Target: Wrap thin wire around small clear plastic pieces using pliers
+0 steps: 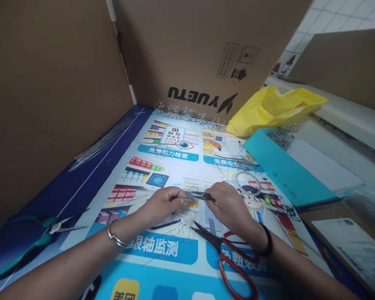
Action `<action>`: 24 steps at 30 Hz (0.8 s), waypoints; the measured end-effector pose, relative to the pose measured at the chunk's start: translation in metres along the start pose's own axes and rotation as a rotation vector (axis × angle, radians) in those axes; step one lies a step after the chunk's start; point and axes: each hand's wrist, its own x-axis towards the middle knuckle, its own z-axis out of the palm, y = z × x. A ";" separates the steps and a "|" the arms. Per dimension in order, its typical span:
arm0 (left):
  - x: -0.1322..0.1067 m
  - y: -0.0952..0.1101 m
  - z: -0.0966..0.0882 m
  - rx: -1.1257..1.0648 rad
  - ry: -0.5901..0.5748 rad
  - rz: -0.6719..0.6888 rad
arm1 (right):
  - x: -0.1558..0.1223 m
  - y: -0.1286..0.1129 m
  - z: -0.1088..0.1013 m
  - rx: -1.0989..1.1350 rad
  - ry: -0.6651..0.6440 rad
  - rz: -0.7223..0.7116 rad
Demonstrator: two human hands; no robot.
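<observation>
My left hand (162,204) is closed in a pinch on thin metal wire (187,216) that loops down over the printed poster (162,166). My right hand (229,206) is closed round small dark pliers (201,196), whose jaws point left to the wire at my left fingertips. Both hands rest on the poster, close together. A silver bangle is on my left wrist, a black band on my right.
Red-handled scissors (228,258) lie just under my right wrist. Teal-handled pliers (46,229) lie at the left. A roll of clear tape (248,183), a teal folder (284,166), a yellow bag (268,108), wire scraps (187,111) and cardboard walls (50,91) surround the poster.
</observation>
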 end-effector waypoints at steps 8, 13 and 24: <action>0.000 0.002 0.000 -0.089 -0.021 -0.016 | 0.002 0.017 -0.001 0.087 0.133 0.067; -0.004 0.003 0.003 -0.065 -0.043 0.023 | 0.002 0.005 -0.003 0.004 0.045 -0.075; -0.005 0.004 0.004 -0.005 0.012 0.074 | -0.001 -0.012 -0.011 -0.277 0.002 -0.135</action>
